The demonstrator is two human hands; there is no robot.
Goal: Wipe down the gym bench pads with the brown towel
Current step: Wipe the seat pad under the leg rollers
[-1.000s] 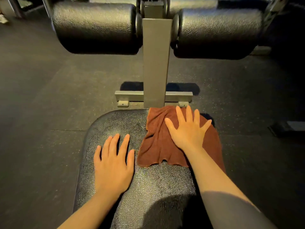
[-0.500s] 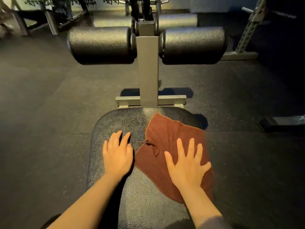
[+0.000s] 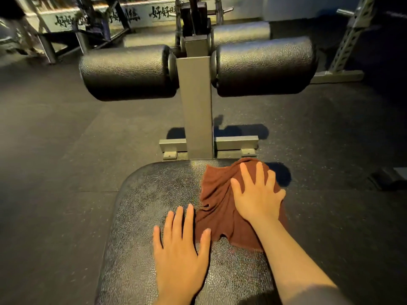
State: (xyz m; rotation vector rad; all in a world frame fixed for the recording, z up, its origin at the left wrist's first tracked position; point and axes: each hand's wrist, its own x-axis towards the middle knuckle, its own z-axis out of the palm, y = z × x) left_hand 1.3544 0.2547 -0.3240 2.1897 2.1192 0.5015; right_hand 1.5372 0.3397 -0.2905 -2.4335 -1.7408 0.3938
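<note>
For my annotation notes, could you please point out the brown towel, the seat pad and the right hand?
brown towel (image 3: 217, 194): head view, on its bunched left part.
seat pad (image 3: 154, 199): head view, on bare surface.
right hand (image 3: 257, 197): head view, on its back.

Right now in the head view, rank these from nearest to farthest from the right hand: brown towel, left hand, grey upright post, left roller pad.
1. brown towel: directly under the right hand.
2. left hand: beside it, flat on the seat pad.
3. grey upright post: ahead, past the pad's end.
4. left roller pad: farthest, ahead and left.
</note>
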